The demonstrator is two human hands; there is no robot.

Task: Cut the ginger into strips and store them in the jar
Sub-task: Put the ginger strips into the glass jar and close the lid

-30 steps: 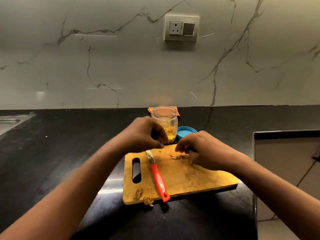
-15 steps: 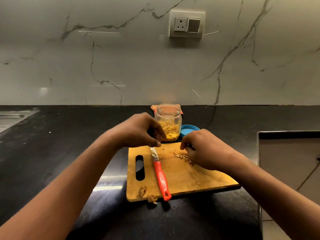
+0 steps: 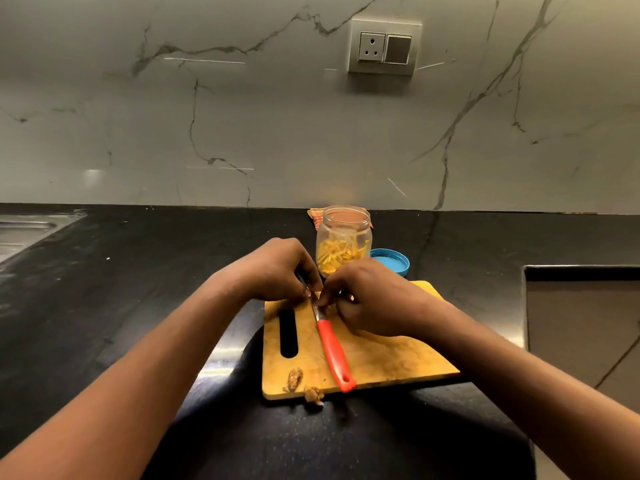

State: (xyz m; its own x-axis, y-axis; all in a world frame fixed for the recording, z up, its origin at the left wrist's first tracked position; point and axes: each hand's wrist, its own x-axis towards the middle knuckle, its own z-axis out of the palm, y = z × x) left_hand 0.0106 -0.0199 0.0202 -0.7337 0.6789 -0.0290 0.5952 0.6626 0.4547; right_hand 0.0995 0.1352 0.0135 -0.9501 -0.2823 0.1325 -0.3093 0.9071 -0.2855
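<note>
A wooden cutting board (image 3: 381, 358) lies on the black counter. On it rests a red-handled knife (image 3: 334, 351), handle toward me, its blade running up under my left hand (image 3: 277, 268), whose curled fingers hold the blade. My right hand (image 3: 374, 299) meets it fingertip to fingertip and pinches ginger strips beside the blade; the strips are mostly hidden by my fingers. Just behind the board stands an open clear jar (image 3: 343, 237), partly filled with yellow ginger strips (image 3: 341, 252). Its blue lid (image 3: 391, 261) lies to the right.
Two ginger scraps (image 3: 294, 377) sit at the board's near edge. A folded cloth (image 3: 314, 214) lies behind the jar. A steel sink (image 3: 20, 233) is at far left, and the counter drops off at a cut-out (image 3: 581, 323) on the right.
My right hand slid left across the board, gathering the strips up to the knife blade, and now touches my left hand. The knife and jar stayed put.
</note>
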